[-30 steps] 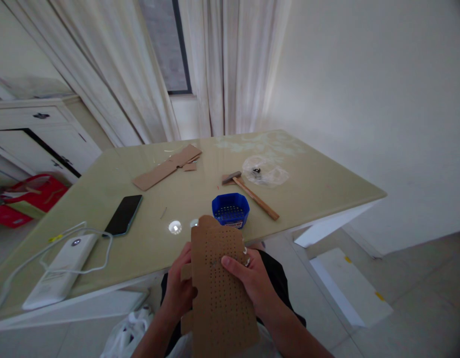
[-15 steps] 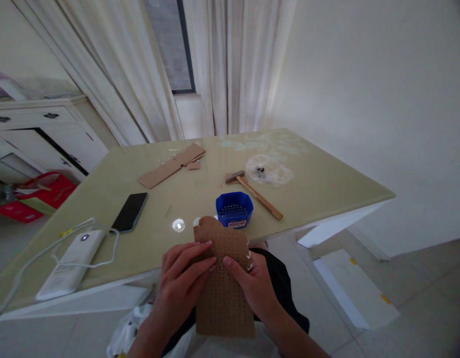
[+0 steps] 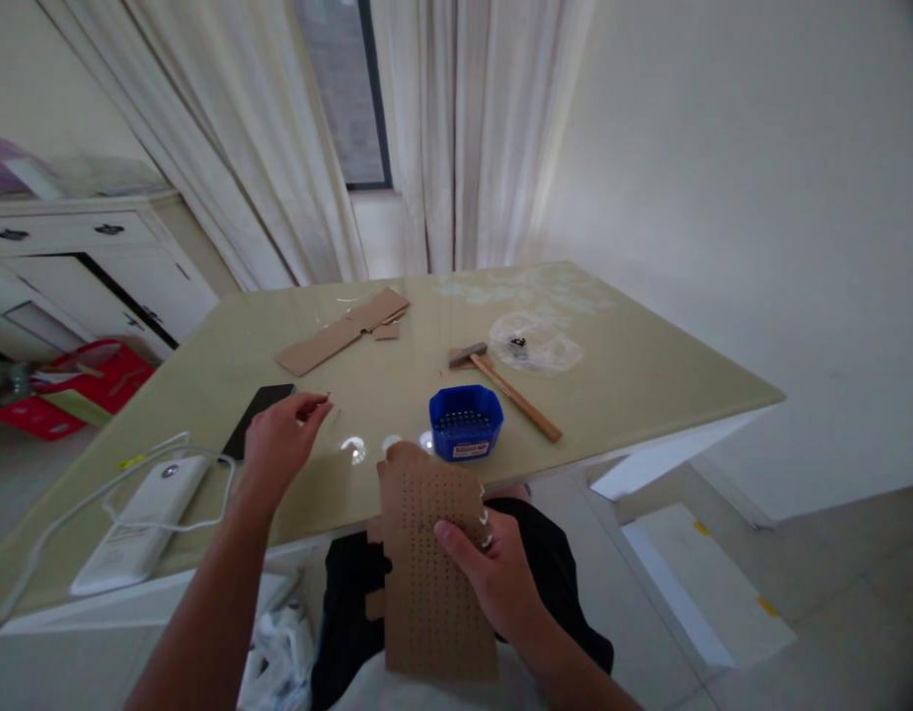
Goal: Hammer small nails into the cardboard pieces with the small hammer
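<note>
My right hand point(image 3: 500, 573) grips a brown cardboard piece point(image 3: 435, 592) by its right edge, thumb on top, above my lap. Rows of small holes cover the cardboard, and its upper right edge is torn with whitish bits. My left hand point(image 3: 284, 434) reaches over the table beside the black phone point(image 3: 258, 410), partly covering it. Its thumb and forefinger are pinched together; a tiny dark tip shows at them, too small to name. A faint thin sliver lies just by these fingertips. A blue plastic basket point(image 3: 466, 400) stands beyond the cardboard.
On the glass-topped table point(image 3: 611, 365) lie a hammer point(image 3: 519, 397), a clear plastic bag point(image 3: 552, 346) with small black pieces, and cardboard strips point(image 3: 338, 336). At the left is a white power bank-like device point(image 3: 141, 533) with a looped white cable point(image 3: 230, 494).
My left hand has left the cardboard and moved up and left to the thin sliver near the phone. The cardboard, still in my right hand, has shifted slightly down and left.
</note>
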### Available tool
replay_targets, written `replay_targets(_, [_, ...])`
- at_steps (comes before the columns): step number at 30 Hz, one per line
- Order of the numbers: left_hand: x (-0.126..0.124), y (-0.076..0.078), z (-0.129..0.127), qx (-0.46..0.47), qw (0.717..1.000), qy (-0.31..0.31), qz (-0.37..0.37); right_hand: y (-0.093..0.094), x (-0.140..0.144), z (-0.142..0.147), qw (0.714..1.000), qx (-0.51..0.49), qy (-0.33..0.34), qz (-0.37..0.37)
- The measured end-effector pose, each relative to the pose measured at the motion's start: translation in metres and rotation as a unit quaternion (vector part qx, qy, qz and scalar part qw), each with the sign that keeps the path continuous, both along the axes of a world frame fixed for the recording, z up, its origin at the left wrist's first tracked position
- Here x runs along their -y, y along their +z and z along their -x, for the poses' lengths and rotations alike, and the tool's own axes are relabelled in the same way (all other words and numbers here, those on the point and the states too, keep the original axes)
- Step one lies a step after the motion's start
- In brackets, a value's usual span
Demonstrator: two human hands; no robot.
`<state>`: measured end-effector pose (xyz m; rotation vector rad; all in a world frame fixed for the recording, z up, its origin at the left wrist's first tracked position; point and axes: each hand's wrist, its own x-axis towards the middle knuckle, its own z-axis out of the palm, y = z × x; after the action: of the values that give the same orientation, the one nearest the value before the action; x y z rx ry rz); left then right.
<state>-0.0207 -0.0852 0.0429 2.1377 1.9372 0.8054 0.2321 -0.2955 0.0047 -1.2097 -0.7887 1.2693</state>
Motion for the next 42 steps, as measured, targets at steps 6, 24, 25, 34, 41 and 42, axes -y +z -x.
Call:
replay_targets(6, [-0.038,-0.042,0.012,-0.045,0.996,0.074,0.034,-0.005,-0.001,-0.001,1.000,-0.026,-0.002,0.009])
replay_targets(24, [-0.032,-0.056,0.016,0.002,1.000,-0.012,0.020,0.000,-0.001,0.001,0.997,-0.072,-0.003,0.015])
replay_targets(25, [-0.032,-0.055,0.017,0.006,1.000,-0.014,0.019,0.000,-0.001,0.000,0.997,-0.079,-0.004,0.016])
replay_targets(34, [0.010,-0.041,-0.009,0.091,0.994,-0.030,-0.058,0.003,-0.003,-0.003,0.985,-0.168,-0.026,0.025])
replay_targets(41, [0.127,-0.048,-0.064,0.304,0.894,-0.328,-0.012,0.015,0.001,-0.005,0.974,-0.220,-0.021,0.050])
replay_targets(42, [0.136,-0.049,-0.068,0.314,0.891,-0.328,-0.007,0.016,0.002,-0.005,0.974,-0.219,-0.025,0.056])
